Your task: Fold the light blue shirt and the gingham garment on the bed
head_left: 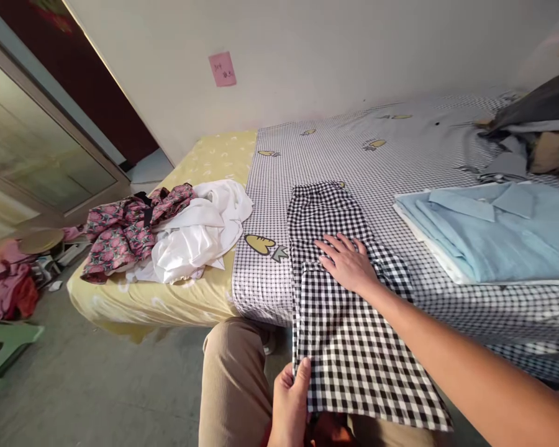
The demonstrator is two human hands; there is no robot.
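Note:
A black-and-white gingham garment with a gathered far end lies lengthwise over the bed's front edge, its near part hanging toward my lap. My left hand grips the left edge of its near part, thumb on top and fingers curled beneath. Flat on the upper part, with fingers spread, rests my right hand. Some folds show along the left side and around the middle. To the right lies a stack topped by a folded light-blue shirt, apart from both hands.
On the bed's yellow left end, a white garment and a pink floral garment lie crumpled. Dark and brown clothes are heaped at the far right. A green stool and pink clothing are at the lower left.

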